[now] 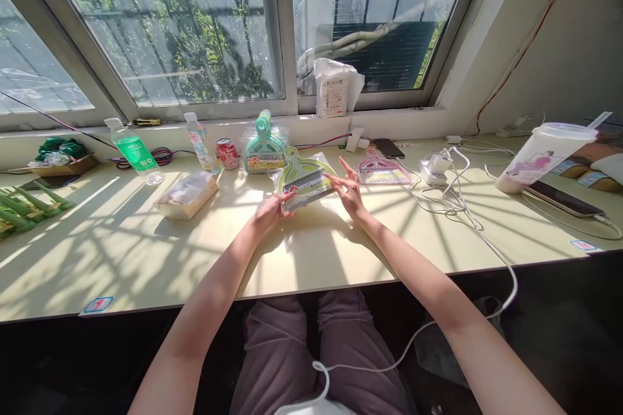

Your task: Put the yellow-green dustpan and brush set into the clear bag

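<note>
A yellow-green mini dustpan and brush set in clear plastic wrapping is held tilted just above the table. My left hand grips its lower left corner, thumb in front. At its right edge is my right hand, fingers stretched and spread, with fingertips at the wrapper. Behind it to the left, a stack of teal dustpan sets leans near the window wall. A pink dustpan set lies flat on the table to the right of my right hand.
On the left are a green-labelled bottle, a clear bottle, a red can and a wrapped package. White cables and a charger, phones and a tall cup occupy the right. A white box stands on the sill.
</note>
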The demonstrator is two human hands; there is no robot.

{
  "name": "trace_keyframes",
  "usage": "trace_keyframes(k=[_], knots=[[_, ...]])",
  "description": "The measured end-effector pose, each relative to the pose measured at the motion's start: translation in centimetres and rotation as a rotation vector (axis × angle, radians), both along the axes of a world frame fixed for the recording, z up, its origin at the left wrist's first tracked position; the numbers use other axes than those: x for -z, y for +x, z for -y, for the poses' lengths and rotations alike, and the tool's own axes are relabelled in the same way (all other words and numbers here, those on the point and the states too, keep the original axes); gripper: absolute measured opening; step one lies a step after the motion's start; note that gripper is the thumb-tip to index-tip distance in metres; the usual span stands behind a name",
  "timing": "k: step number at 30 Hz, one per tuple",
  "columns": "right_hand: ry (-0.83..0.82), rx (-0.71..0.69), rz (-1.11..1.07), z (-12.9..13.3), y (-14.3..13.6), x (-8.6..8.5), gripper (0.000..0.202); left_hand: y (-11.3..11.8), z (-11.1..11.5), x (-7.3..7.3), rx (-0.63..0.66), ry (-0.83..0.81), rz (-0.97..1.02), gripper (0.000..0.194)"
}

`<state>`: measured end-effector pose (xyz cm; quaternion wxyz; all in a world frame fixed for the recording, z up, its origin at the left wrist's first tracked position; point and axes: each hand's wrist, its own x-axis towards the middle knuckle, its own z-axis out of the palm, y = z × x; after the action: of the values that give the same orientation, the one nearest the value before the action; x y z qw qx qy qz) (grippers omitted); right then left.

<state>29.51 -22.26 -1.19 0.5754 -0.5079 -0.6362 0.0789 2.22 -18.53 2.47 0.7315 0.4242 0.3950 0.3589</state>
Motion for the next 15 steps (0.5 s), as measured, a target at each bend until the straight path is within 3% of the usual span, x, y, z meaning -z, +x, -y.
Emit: trace_keyframes(k=[3,10,15], knots=[[-0.056,0.001,-0.071,-0.2,-0.2,0.1,0.046,0.6,0.8,-0.1,0.075,0.076,-0.068,0.042],[-0.432,-0.161,-0.342,0.0,-0.5,-1.3,0.064,1.2,1.4,0.5,0.018,0.19,-0.118,0.052],[-0.414,-0.099,-0.544,-0.3,-0.1,-1.4,0.055,1.5,2.3,0.0,0.038,0.411,-0.058,0.067]])
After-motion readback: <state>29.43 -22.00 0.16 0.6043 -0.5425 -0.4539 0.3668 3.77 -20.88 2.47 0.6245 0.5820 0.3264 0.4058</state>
